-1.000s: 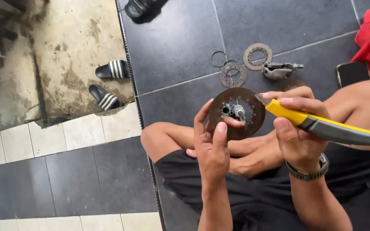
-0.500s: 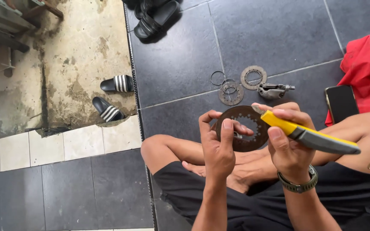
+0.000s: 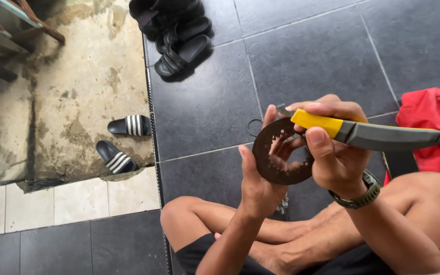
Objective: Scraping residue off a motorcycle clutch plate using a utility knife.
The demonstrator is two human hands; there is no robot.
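A person sits cross-legged on a dark tiled floor (image 3: 204, 107); the left hand (image 3: 260, 178) grips a rusty toothed ring disc (image 3: 281, 158), raised above the knees. The right hand (image 3: 332, 153) is clenched around yellow-handled pliers (image 3: 362, 131) (jaws at the disc's rim). This looks like prying work, needing a steady grip.

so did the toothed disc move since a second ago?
Cannot tell: the camera itself shifted. The toothed disc stayed in the left hand, now covering the loose rings on the floor tiles.
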